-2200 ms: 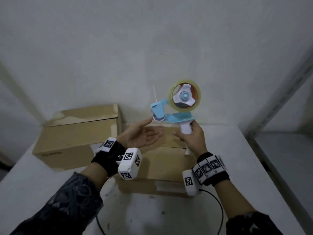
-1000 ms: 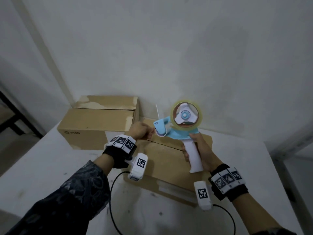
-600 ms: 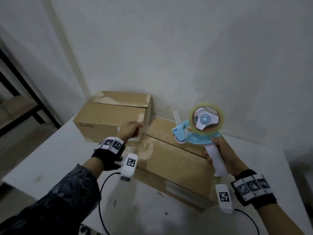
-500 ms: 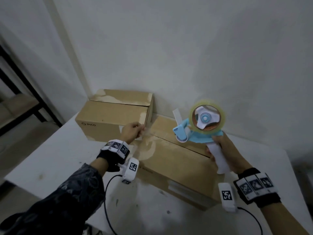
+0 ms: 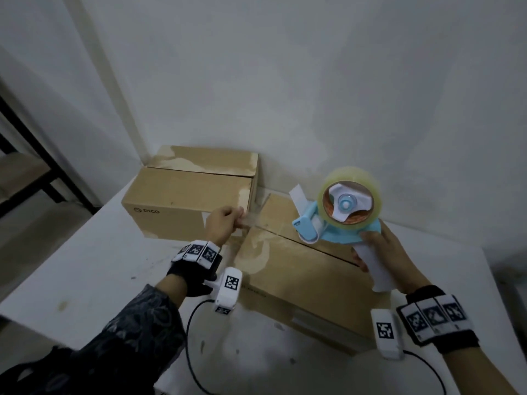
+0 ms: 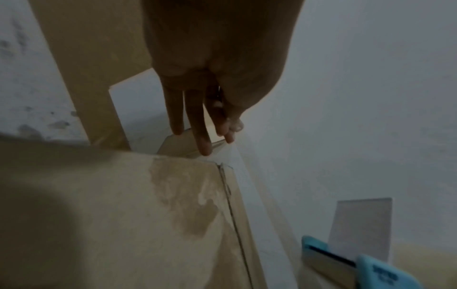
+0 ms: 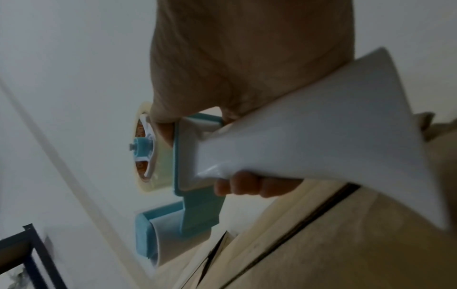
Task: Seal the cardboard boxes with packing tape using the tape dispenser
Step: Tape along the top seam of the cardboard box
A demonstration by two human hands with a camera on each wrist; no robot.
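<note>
Tape [image 5: 251, 220] now stretched from dispenser [image 5: 339, 215] (left hand [image 5: 224, 225] pinching)

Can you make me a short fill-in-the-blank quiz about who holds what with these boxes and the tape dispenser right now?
1. The right hand grips the tape dispenser by its white ____.
2. The left hand pinches the pulled-out end of the clear ____.
3. The word printed on the side of the taller box reads ____.
4. The top seam of the lower box runs under the dispenser and is not yet ____.

Missing words: handle; tape; PICO; taped
</note>
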